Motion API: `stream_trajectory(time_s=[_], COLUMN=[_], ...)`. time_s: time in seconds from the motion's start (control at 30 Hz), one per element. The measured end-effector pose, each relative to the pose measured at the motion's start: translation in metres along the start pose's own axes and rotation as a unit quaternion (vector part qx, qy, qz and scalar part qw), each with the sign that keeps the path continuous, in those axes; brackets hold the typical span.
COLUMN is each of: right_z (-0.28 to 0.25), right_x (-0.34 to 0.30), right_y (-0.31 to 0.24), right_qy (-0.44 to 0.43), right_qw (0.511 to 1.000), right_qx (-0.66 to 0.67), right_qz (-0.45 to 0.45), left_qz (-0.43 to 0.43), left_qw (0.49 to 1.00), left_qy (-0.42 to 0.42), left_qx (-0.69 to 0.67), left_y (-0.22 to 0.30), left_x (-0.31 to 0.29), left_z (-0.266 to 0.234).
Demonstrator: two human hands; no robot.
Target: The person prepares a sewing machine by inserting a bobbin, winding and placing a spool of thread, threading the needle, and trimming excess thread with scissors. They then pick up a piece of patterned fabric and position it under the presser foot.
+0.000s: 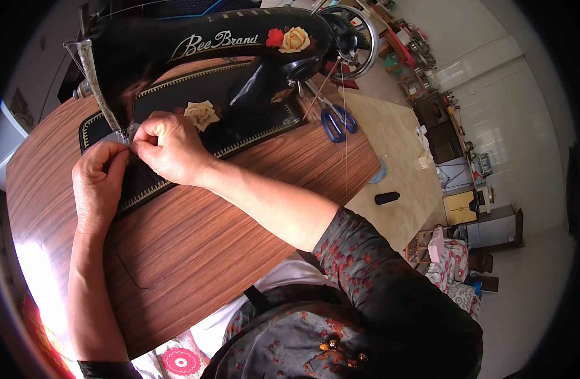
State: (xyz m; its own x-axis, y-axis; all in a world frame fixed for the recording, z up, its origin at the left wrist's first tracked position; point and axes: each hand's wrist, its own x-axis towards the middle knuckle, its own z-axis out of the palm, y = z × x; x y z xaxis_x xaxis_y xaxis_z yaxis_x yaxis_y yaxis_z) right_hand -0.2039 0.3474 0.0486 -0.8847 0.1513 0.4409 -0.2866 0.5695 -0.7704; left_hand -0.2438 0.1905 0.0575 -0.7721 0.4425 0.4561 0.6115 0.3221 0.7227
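Observation:
A black sewing machine (208,38) with rose decals and gold trim stands on a wood-grain table (195,246). At its needle end, both my hands meet beside the presser foot (122,134). My left hand (99,183) is closed in a pinch just in front of the foot. Close against it, my right hand (173,150) also pinches with thumb and forefinger, over the black machine bed (176,95). Whatever lies between the fingertips is too small and hidden to make out.
Scissors with blue handles (338,122) lie right of the machine bed, below the handwheel (350,41). A black spool (386,198) and a round blue thing (378,172) rest on a pale surface past the table's right edge. Shelves and boxes line the far right.

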Motion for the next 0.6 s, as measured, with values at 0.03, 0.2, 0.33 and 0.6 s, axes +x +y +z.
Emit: stream_trajectory(time_s=[0.03, 0.2, 0.33, 0.6], right_z=[-0.001, 0.001, 0.004, 0.002], right_x=[0.000, 0.003, 0.005, 0.007], right_y=[0.001, -0.003, 0.011, 0.015], right_qy=[0.001, -0.002, -0.027, -0.024], right_qw=[1.000, 1.000, 0.999, 0.997], right_qx=[0.009, 0.017, 0.014, 0.067], right_qz=[0.005, 0.016, -0.023, 0.020], left_qz=[0.001, 0.006, 0.022, 0.012], left_qw=[1.000, 1.000, 0.997, 0.996], left_qy=[-0.002, -0.010, -0.015, 0.036], left_qx=[0.002, 0.006, 0.069, 0.087], left_y=[-0.001, -0.008, -0.004, -0.018], left_x=[0.001, 0.002, 0.003, 0.002], left_z=[0.001, -0.003, -0.007, -0.004])
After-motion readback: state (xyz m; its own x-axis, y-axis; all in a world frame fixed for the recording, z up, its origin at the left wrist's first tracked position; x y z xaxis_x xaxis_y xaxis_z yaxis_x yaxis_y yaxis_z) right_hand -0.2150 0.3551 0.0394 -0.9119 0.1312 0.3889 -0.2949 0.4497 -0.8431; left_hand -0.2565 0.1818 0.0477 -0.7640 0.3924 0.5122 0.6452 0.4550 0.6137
